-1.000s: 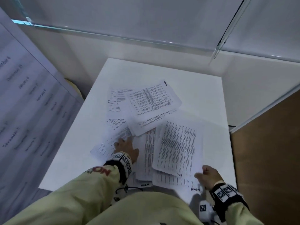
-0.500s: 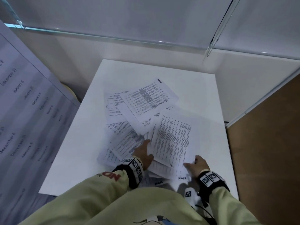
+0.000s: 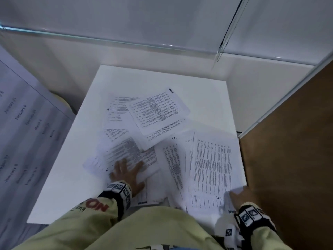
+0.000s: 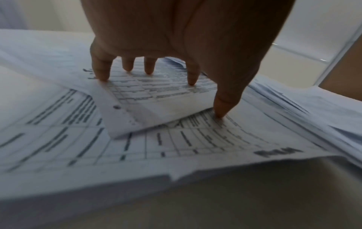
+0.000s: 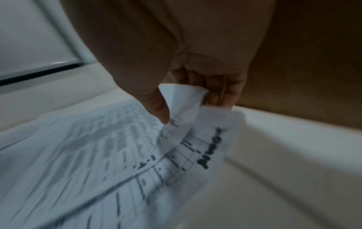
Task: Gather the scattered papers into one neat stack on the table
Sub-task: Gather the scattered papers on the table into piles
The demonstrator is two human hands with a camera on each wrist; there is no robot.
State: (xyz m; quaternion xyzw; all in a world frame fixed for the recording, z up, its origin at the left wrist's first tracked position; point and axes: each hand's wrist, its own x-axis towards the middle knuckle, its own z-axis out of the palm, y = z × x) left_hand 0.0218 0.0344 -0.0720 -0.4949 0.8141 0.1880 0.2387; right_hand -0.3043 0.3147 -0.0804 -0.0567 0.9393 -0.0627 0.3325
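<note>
Several printed sheets lie scattered and overlapping on a white table. My left hand lies spread flat on a tilted sheet at the near left of the pile; in the left wrist view its fingertips press down on that sheet. My right hand is at the table's near right corner and pinches the corner of a large printed sheet. In the right wrist view the thumb and curled fingers grip the bent paper corner.
The table stands in a corner with glass panels behind it. A brown wooden panel runs along its right edge. A large board printed with dates leans at the left. The table's far part and left side are bare.
My right hand has pulled its sheet out to the right, toward the table's right edge. My left hand has gone from reaching between the sheets to lying spread flat on the left ones.
</note>
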